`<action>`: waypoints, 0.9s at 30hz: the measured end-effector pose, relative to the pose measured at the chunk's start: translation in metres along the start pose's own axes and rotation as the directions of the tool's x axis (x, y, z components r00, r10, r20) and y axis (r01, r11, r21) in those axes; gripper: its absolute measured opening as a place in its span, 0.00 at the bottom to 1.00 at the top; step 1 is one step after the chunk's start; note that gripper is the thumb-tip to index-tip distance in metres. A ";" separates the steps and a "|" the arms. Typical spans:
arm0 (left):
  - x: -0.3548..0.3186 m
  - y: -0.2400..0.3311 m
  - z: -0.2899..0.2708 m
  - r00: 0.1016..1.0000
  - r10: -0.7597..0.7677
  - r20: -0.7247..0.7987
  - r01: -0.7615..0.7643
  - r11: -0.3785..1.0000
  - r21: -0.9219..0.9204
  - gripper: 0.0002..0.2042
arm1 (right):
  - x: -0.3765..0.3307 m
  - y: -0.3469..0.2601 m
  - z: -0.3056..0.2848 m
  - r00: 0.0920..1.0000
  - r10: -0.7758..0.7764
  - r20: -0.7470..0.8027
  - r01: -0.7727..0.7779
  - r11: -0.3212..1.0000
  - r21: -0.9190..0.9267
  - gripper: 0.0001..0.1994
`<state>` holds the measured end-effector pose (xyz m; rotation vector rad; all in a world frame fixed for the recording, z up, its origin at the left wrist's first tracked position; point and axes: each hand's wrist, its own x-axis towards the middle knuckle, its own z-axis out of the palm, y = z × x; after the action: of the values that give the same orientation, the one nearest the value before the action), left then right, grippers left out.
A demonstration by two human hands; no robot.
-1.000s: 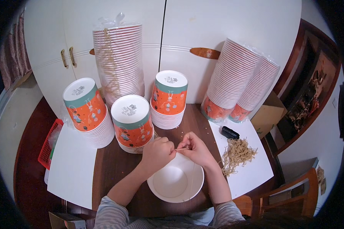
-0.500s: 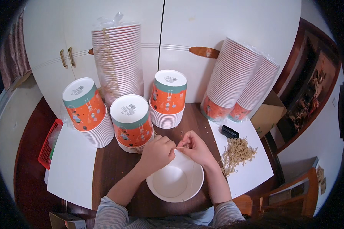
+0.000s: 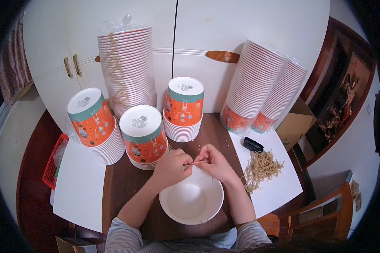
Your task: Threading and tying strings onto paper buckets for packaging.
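A white paper bucket point(image 3: 188, 201) lies in front of me, its open mouth toward me. Over its far rim my left hand point(image 3: 172, 168) and my right hand point(image 3: 214, 163) meet, fingertips almost touching. Each pinches a thin tan string point(image 3: 199, 162) that runs between them. A thin dark sliver shows at the left fingertips; I cannot make out what it is. Another fine strand hangs down the bucket's right side below my right hand. Just beyond my left hand stands an upside-down stack of orange and green paper buckets point(image 3: 141, 135).
Two more upside-down bucket stacks point(image 3: 96, 126) point(image 3: 183, 107) stand farther back. Tall plastic-wrapped stacks point(image 3: 128, 69) point(image 3: 257, 80) rise behind them. At the right lie a tangled heap of tan strings point(image 3: 264, 168) and a small black object point(image 3: 253, 144). A red basket point(image 3: 55, 164) sits at the left.
My left hand has rolled slightly and shifted left, baring a thin dark sliver at its fingertips. The right hand stays nearly in place. The whole view has shifted a little.
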<state>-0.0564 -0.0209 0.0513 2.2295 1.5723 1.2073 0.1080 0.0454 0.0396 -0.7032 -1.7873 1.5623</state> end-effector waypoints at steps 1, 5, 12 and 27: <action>0.000 -0.002 0.000 1.000 0.000 0.000 0.000 1.000 0.001 0.05 | 0.000 -0.001 0.000 1.000 0.001 0.005 -0.001 1.000 0.004 0.12; 0.004 -0.007 -0.004 0.983 -0.099 0.155 0.117 0.987 -0.112 0.05 | 0.000 0.001 0.000 1.000 0.000 0.015 -0.001 1.000 0.009 0.13; 0.006 -0.020 -0.004 0.938 -0.160 0.308 0.258 0.914 -0.313 0.05 | -0.002 0.000 0.002 1.000 -0.021 -0.004 0.020 0.985 -0.169 0.12; 0.004 -0.002 -0.017 0.969 -0.106 0.222 0.115 0.993 -0.031 0.03 | -0.001 0.005 0.002 0.999 -0.027 -0.016 0.026 0.998 -0.066 0.13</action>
<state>-0.0685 -0.0219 0.0634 2.1323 1.5441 0.9203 0.1065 0.0444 0.0341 -0.7187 -1.8349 1.4819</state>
